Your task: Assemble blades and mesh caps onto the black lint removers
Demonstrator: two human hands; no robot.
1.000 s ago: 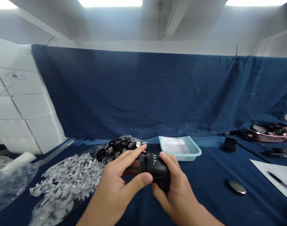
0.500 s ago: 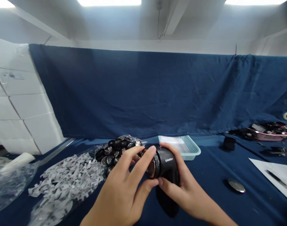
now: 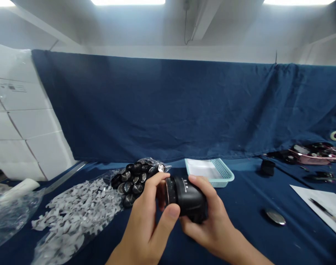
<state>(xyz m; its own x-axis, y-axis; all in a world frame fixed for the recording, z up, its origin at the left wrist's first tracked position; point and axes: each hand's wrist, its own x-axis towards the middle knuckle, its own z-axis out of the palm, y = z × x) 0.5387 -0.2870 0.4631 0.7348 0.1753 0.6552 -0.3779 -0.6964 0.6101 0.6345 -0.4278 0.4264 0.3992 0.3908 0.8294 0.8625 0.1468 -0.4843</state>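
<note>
A black rounded device with a ribbed ring at its left end is held up above the table between both hands. White markings show on its upper side. My right hand is wrapped round the body from the right. My left hand grips the ribbed ring, its thumb in front and its fingers over the top and behind. The ring's left end face is mostly hidden by the left fingers. Just behind the left hand lies a pile of round black caps with shiny faces on clear plastic.
Small grey-white pieces lie heaped on a plastic bag at left. Behind the device stands a light-blue basket. To the right are a shiny oval disc, a black piece, paper with a pen, and a cluttered pink tray.
The device has turned in my hands: the lettering on its side is out of sight and other white markings show on top. My left fingers have shifted round the ring.
</note>
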